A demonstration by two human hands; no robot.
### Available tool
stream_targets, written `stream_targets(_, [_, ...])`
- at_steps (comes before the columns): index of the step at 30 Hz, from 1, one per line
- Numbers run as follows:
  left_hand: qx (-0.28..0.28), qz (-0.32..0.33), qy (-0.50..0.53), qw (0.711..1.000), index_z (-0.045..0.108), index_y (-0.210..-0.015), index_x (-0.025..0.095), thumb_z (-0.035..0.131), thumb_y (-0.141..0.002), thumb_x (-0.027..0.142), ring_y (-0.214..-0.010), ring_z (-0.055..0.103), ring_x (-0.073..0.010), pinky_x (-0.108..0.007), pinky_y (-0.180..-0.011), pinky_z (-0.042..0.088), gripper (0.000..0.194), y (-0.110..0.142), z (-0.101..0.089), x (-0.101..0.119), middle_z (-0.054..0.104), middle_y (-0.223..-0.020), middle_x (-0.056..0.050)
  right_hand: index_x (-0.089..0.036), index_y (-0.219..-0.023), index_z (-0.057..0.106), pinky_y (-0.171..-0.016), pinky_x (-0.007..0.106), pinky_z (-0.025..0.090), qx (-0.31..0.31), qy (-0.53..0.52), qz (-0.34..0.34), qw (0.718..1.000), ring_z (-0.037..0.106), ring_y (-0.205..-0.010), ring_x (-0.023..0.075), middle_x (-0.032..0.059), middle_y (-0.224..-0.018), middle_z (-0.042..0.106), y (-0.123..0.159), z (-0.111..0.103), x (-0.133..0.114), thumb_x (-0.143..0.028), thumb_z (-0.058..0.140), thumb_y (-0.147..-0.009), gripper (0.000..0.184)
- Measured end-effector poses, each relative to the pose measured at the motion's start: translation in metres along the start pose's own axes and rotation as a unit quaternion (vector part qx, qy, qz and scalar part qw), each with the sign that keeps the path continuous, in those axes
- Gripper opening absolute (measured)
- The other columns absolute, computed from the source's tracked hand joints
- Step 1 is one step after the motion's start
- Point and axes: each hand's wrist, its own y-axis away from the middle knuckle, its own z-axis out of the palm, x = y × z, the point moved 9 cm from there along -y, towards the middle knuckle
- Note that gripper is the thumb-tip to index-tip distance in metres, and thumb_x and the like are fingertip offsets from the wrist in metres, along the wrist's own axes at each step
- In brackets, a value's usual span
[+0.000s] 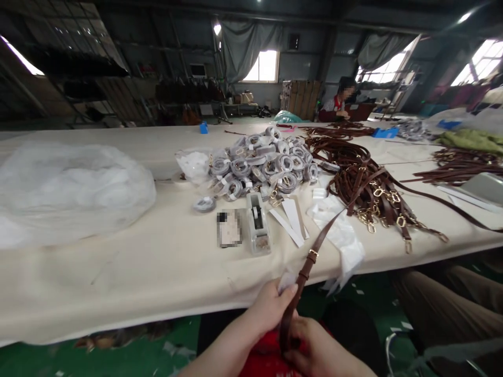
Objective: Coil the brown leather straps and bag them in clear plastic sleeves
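A brown leather strap (306,269) with a small gold buckle runs from the heap of straps (353,183) down over the table edge to my lap. My left hand (269,303) is closed on it near the edge, thumb against the leather. A whitish, see-through scrap (286,281) also shows at the left fingers; what it is I cannot tell. Lower down, my right hand (310,343) curls its fingers round the hanging part of the strap. Just beyond the hands lie a tape dispenser (259,230), white paper strips (291,220) and a thin white plastic sheet (340,230).
Coiled, wrapped straps (267,162) form a pile at mid-table. A big clear plastic bag (78,193) fills the left side. A blurred-out flat object (229,229) lies beside the dispenser. Someone's legs (444,303) are at my right; another person (336,104) sits across the table.
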Motion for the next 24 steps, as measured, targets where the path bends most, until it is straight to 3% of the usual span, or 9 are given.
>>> stream_targets(3, [-0.006,0.017,-0.047,0.999,0.056,-0.081,0.018,0.052,-0.083,0.067,-0.049,0.052,-0.0139,-0.024,-0.049,0.039,0.050,0.007,-0.004,0.003,0.057,-0.056,0.001,-0.017,-0.084,0.065,-0.060,0.023,0.043,0.079,-0.172,0.037,0.981,0.051,-0.064,0.0135,-0.0002,-0.072,0.059,-0.001,-0.027,0.005,-0.037,0.070,-0.079,0.021])
stream_targets(6, [-0.065,0.041,-0.100,0.992,0.059,-0.081,0.017,0.052,-0.088,0.055,-0.051,0.053,-0.0138,-0.024,-0.051,0.041,0.039,0.014,0.008,0.005,0.056,-0.057,0.001,-0.015,-0.085,0.065,-0.040,0.018,0.023,0.173,-0.345,0.096,0.917,0.029,-0.041,0.0059,-0.0088,-0.047,0.041,-0.005,-0.045,0.028,-0.056,0.072,-0.077,0.042])
stream_targets(9, [-0.072,0.047,-0.124,0.989,0.059,-0.082,0.017,0.051,-0.089,0.047,-0.051,0.054,-0.0141,-0.025,-0.053,0.042,0.032,0.017,0.013,0.000,0.055,-0.057,0.002,-0.015,-0.077,0.064,-0.034,0.018,0.008,0.215,-0.381,0.145,0.887,0.012,-0.034,0.0021,-0.0146,-0.039,0.026,-0.010,-0.055,0.048,-0.059,0.082,-0.066,0.049])
stream_targets(15, [-0.069,0.060,-0.101,0.991,0.060,-0.076,0.017,0.050,-0.090,0.052,-0.050,0.052,-0.0136,-0.024,-0.053,0.040,0.039,0.015,0.014,-0.001,0.053,-0.054,0.002,-0.014,-0.078,0.065,-0.037,0.017,0.008,0.261,-0.377,0.113,0.882,0.013,-0.038,0.0014,-0.0151,-0.041,0.024,-0.009,-0.088,0.043,-0.055,0.085,-0.064,0.048])
stream_targets(17, [-0.073,0.061,-0.087,0.992,0.063,-0.079,0.016,0.050,-0.089,0.056,-0.050,0.051,-0.0132,-0.024,-0.052,0.039,0.043,0.013,0.014,0.000,0.053,-0.054,0.002,-0.015,-0.085,0.066,-0.039,0.017,0.012,0.244,-0.382,0.106,0.885,0.017,-0.039,0.0022,-0.0139,-0.043,0.029,-0.008,-0.082,0.039,-0.055,0.087,-0.062,0.051])
stream_targets(20, [-0.069,0.063,-0.055,0.994,0.065,-0.093,0.014,0.052,-0.087,0.062,-0.049,0.049,-0.0124,-0.024,-0.051,0.040,0.049,0.009,0.013,-0.002,0.053,-0.055,0.003,-0.015,-0.084,0.067,-0.040,0.018,0.016,0.184,-0.344,0.099,0.915,0.024,-0.040,0.0035,-0.0107,-0.045,0.038,-0.010,-0.059,0.033,-0.057,0.083,-0.066,0.049])
stream_targets(22, [-0.062,0.061,-0.027,0.996,0.061,-0.106,0.014,0.050,-0.087,0.065,-0.048,0.050,-0.0124,-0.024,-0.050,0.040,0.055,0.008,0.011,-0.007,0.054,-0.058,0.002,-0.015,-0.076,0.067,-0.043,0.020,0.026,0.172,-0.285,0.086,0.939,0.034,-0.041,0.0060,-0.0071,-0.046,0.045,-0.010,-0.052,0.026,-0.059,0.077,-0.073,0.045])
stream_targets(24, [-0.042,0.048,-0.006,0.998,0.056,-0.111,0.015,0.045,-0.088,0.067,-0.049,0.053,-0.0138,-0.026,-0.050,0.042,0.058,0.008,0.006,-0.013,0.057,-0.062,0.001,-0.015,-0.072,0.068,-0.050,0.024,0.039,0.191,-0.223,0.073,0.953,0.048,-0.048,0.0111,-0.0020,-0.051,0.056,-0.006,-0.058,0.016,-0.061,0.074,-0.076,0.046])
